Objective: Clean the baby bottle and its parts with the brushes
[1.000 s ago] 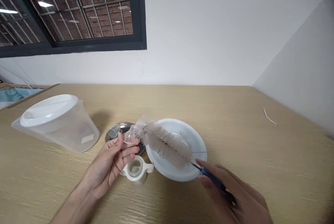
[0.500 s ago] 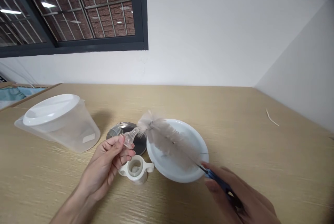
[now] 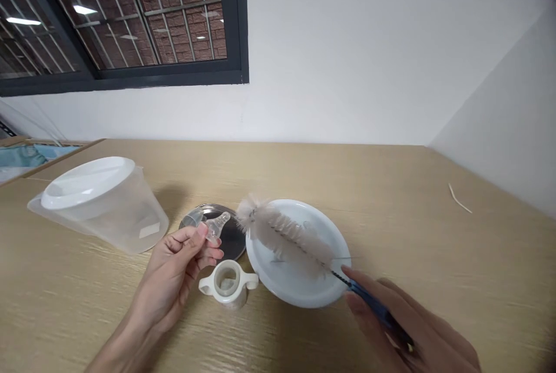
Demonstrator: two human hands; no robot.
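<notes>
Pinched between the thumb and fingers of my left hand point(image 3: 178, 271) is a clear bottle nipple point(image 3: 218, 226), its tip pointing up and right. My right hand point(image 3: 412, 326) grips the blue handle of a bristle brush point(image 3: 291, 238). The brush's pale bristles lie over a white bowl point(image 3: 299, 295), and its tip is a short way right of the nipple, apart from it. Below the nipple stands a white two-handled bottle point(image 3: 227, 286), open at the top. Behind my left fingers is a round dark metal dish point(image 3: 234, 244) with a clear cap point(image 3: 191, 219) at its left side.
A translucent pitcher with a white lid point(image 3: 108, 205) stands on the wooden table point(image 3: 347, 170) at the left. A thin pale strip point(image 3: 459, 199) lies at the right. Behind are a white wall and a barred window point(image 3: 152, 19). Blue cloth point(image 3: 35, 154) shows at the far left.
The brush tip has moved away from the nipple, slightly down and right, leaving a gap between them. My right hand has shifted a little down and right. My left hand still holds the nipple.
</notes>
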